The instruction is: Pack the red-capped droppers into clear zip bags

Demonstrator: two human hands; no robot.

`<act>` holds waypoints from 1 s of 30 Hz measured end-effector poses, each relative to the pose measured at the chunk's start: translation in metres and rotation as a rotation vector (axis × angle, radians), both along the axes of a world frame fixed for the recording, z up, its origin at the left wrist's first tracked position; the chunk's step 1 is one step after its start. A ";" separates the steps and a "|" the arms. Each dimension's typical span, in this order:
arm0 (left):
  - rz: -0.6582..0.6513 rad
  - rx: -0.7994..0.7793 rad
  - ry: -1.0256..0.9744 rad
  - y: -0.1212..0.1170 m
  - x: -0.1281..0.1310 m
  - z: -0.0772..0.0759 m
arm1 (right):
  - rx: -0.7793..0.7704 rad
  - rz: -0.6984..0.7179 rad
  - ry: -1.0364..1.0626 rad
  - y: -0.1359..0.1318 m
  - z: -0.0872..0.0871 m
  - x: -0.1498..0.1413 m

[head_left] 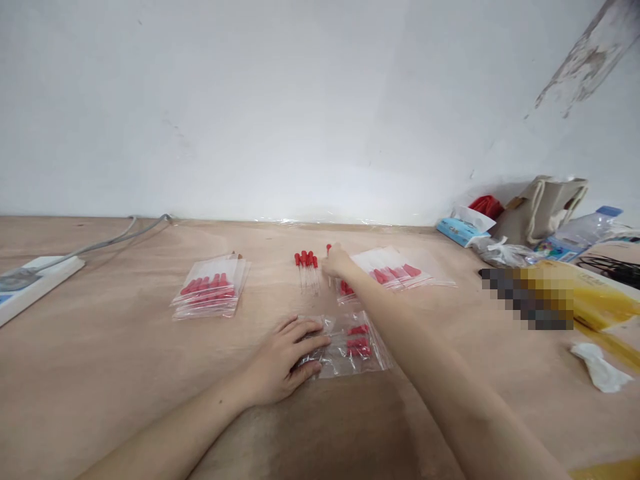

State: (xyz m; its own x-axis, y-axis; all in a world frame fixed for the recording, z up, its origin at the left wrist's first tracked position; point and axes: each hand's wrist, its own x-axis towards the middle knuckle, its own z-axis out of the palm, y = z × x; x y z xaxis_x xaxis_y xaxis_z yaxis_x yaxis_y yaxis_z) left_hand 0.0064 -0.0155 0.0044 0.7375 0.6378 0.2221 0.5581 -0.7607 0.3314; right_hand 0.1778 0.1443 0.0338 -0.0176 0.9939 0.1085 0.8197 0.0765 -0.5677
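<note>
My left hand [295, 357] lies with its fingers spread on a clear plastic bag [333, 363] in front of me. Several red pieces [357, 343] show through the bag's right side. Farther off, my right hand [338, 262] is closed in a pinch on a red-topped thin metal pin [329, 247]; the fingers partly cover it. Just left of it, several more red-topped pins [309, 261] lie side by side, their thin shafts toward me. My right forearm crosses over the bag's right edge and hides part of the bags behind it.
A stack of zip bags with red pieces [210, 287] lies left; more such bags [395, 270] fan out right. A power strip [45, 283] with grey cable is at far left. At right are a blue tissue pack [463, 230], a plastic bottle [585, 230], yellow packaging [585, 293] and a crumpled tissue [600, 368].
</note>
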 end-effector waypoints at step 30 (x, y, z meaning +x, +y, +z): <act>0.017 0.026 0.041 0.002 0.000 0.003 | 0.053 -0.020 1.125 -0.148 -0.051 0.104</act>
